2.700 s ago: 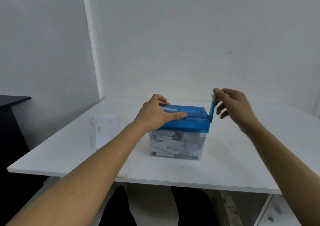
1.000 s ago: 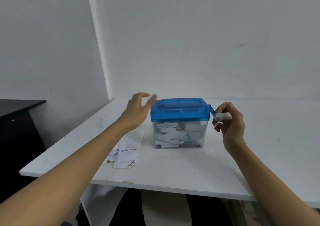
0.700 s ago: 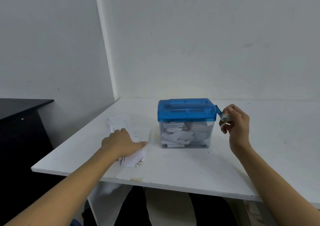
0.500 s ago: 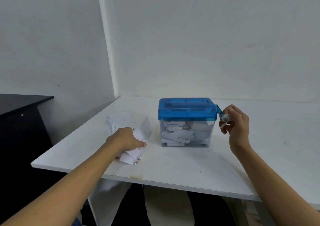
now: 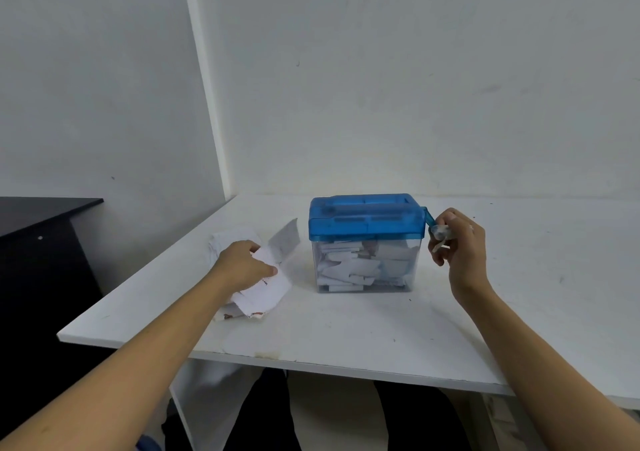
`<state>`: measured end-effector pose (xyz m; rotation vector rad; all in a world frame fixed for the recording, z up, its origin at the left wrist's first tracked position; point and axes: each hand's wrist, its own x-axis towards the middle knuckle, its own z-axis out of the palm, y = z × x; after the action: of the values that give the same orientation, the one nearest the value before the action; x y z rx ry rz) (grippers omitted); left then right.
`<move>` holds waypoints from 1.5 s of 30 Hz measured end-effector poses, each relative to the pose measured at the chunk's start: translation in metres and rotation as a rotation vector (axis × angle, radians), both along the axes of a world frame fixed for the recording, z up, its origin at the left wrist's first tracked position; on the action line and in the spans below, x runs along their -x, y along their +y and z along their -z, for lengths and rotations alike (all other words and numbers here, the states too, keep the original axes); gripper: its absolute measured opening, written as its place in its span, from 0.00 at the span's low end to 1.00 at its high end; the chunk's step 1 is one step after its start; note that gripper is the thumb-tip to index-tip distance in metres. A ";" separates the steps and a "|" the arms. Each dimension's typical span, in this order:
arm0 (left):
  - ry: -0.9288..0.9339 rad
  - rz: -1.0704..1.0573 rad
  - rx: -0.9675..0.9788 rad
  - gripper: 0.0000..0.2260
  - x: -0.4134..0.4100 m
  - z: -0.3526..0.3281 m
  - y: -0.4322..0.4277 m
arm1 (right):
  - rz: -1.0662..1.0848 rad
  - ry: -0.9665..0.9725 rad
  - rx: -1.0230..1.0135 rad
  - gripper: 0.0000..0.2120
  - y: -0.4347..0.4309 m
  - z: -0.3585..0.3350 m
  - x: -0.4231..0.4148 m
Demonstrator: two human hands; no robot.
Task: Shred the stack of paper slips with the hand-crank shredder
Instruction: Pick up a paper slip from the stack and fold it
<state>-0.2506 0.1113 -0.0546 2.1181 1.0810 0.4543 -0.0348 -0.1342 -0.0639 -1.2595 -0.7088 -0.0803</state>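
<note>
The hand-crank shredder (image 5: 367,222) has a blue lid on a clear bin holding white paper shreds (image 5: 360,265). It stands mid-table. My right hand (image 5: 457,246) grips the crank handle (image 5: 437,230) on the shredder's right side. To the shredder's left lies the loose stack of paper slips (image 5: 266,288). My left hand (image 5: 242,265) is on that stack, fingers curled on a slip (image 5: 273,255) whose far end lifts off the table.
The white table (image 5: 346,326) sits against a white wall, front edge near me. A black cabinet (image 5: 38,242) stands to the left of the table. My legs show under the table.
My left hand left the shredder lid, moved left and down onto the slip stack and took hold of a slip. My right hand stayed on the crank, which swung from up to down.
</note>
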 end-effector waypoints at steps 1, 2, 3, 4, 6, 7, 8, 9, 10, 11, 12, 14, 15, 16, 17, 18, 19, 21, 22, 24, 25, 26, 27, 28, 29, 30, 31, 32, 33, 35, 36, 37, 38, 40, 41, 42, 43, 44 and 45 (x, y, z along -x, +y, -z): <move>-0.021 -0.012 -0.009 0.17 0.001 0.000 0.002 | -0.002 0.001 -0.004 0.10 0.000 0.000 0.000; -0.042 -0.023 -0.005 0.16 0.002 0.001 0.005 | -0.003 0.001 -0.008 0.11 0.000 0.000 0.000; -0.070 -0.030 0.020 0.17 0.004 0.002 0.007 | -0.003 0.000 -0.014 0.11 0.000 0.001 0.000; -0.111 -0.030 0.068 0.18 0.005 0.002 0.010 | -0.001 -0.002 -0.019 0.11 0.000 0.001 0.000; -0.205 -0.025 0.200 0.19 0.008 0.000 0.012 | 0.005 -0.006 -0.021 0.12 0.000 0.001 -0.001; -0.252 -0.026 0.264 0.17 0.008 -0.002 0.014 | 0.010 -0.007 -0.018 0.12 0.000 0.001 -0.001; -0.310 -0.030 0.328 0.16 0.009 -0.003 0.014 | 0.013 -0.009 -0.016 0.12 0.000 0.002 -0.001; -0.380 -0.043 0.397 0.16 0.010 -0.006 0.014 | 0.014 -0.008 -0.015 0.12 0.000 0.002 -0.001; -0.462 -0.056 0.475 0.16 0.010 -0.008 0.015 | 0.014 -0.007 -0.014 0.12 0.000 0.002 -0.001; -0.551 -0.060 0.556 0.17 0.009 -0.012 0.016 | 0.015 -0.006 -0.011 0.12 0.000 0.002 0.000; -0.640 -0.058 0.631 0.16 0.008 -0.016 0.017 | 0.016 -0.002 -0.008 0.12 0.001 0.002 0.000; -0.809 -0.044 0.749 0.12 0.002 -0.029 0.016 | 0.021 0.001 -0.002 0.12 0.001 0.002 0.000; -0.875 -0.037 0.783 0.08 -0.001 -0.038 0.013 | 0.022 0.002 0.000 0.12 0.001 0.002 0.001; -0.920 -0.021 0.798 0.05 -0.005 -0.048 0.010 | 0.025 0.005 0.003 0.12 0.001 0.002 0.001; -0.954 -0.002 0.801 0.04 -0.010 -0.057 0.005 | 0.029 0.006 0.007 0.13 0.001 0.002 0.001; -0.979 0.024 0.793 0.03 -0.016 -0.067 0.000 | 0.031 0.008 0.012 0.13 0.001 0.003 0.000; -0.997 0.050 0.779 0.04 -0.022 -0.075 -0.006 | 0.033 0.009 0.016 0.14 0.002 0.003 0.000; -1.014 0.091 0.716 0.07 -0.037 -0.087 -0.014 | 0.035 0.015 0.021 0.14 0.002 0.004 0.000; -1.013 0.094 0.667 0.09 -0.045 -0.093 -0.018 | 0.034 0.018 0.020 0.14 0.003 0.004 0.000; -1.004 0.098 0.546 0.08 -0.061 -0.104 -0.028 | 0.031 0.019 0.016 0.14 0.002 0.003 0.000; -0.993 0.112 0.486 0.07 -0.069 -0.108 -0.032 | 0.028 0.022 0.013 0.13 0.002 0.003 0.000; -0.979 0.136 0.432 0.06 -0.077 -0.111 -0.035 | 0.023 0.025 0.009 0.13 0.002 0.003 0.000; -0.960 0.164 0.384 0.06 -0.084 -0.114 -0.038 | 0.021 0.027 0.007 0.13 0.002 0.003 0.000; -0.930 0.193 0.334 0.06 -0.090 -0.115 -0.041 | 0.019 0.030 0.006 0.13 0.002 0.003 0.000; -0.889 0.215 0.276 0.07 -0.096 -0.116 -0.043 | 0.015 0.034 0.005 0.13 0.002 0.003 0.001; -0.845 0.237 0.219 0.08 -0.101 -0.116 -0.045 | 0.010 0.039 0.003 0.13 0.003 0.003 0.000; -0.811 0.259 0.180 0.08 -0.105 -0.114 -0.049 | 0.009 0.047 0.006 0.13 0.002 0.003 0.000; -0.794 0.277 0.161 0.08 -0.107 -0.113 -0.051 | 0.011 0.054 0.010 0.13 0.002 0.003 -0.001; -0.787 0.292 0.159 0.08 -0.108 -0.112 -0.053 | 0.014 0.058 0.016 0.14 0.002 0.003 -0.001; -0.780 0.305 0.197 0.08 -0.110 -0.108 -0.057 | 0.017 0.059 0.027 0.14 0.002 0.003 0.000; -0.784 0.308 0.232 0.08 -0.110 -0.106 -0.058 | 0.015 0.059 0.029 0.14 0.002 0.003 0.000; -0.791 0.313 0.272 0.07 -0.111 -0.104 -0.061 | 0.012 0.061 0.026 0.14 0.002 0.003 0.000; -0.803 0.322 0.307 0.06 -0.110 -0.103 -0.062 | 0.007 0.064 0.023 0.13 0.002 0.003 0.000; -0.831 0.346 0.349 0.06 -0.112 -0.103 -0.061 | 0.007 0.067 0.024 0.13 0.002 0.003 0.000; -0.847 0.356 0.355 0.07 -0.112 -0.104 -0.060 | 0.008 0.068 0.025 0.14 0.002 0.003 0.000; -0.860 0.356 0.355 0.09 -0.112 -0.104 -0.059 | 0.007 0.068 0.026 0.14 0.002 0.003 0.000; -0.872 0.349 0.357 0.10 -0.112 -0.104 -0.058 | 0.007 0.069 0.027 0.14 0.002 0.003 0.000; -0.882 0.343 0.363 0.10 -0.113 -0.104 -0.057 | 0.008 0.070 0.028 0.14 0.002 0.003 0.000; -0.890 0.343 0.370 0.10 -0.113 -0.103 -0.057 | 0.008 0.071 0.029 0.13 0.002 0.003 0.000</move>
<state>-0.1376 0.0539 0.0480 1.4611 0.2513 0.8376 -0.0346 -0.1318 -0.0672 -1.2869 -0.6461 -0.0317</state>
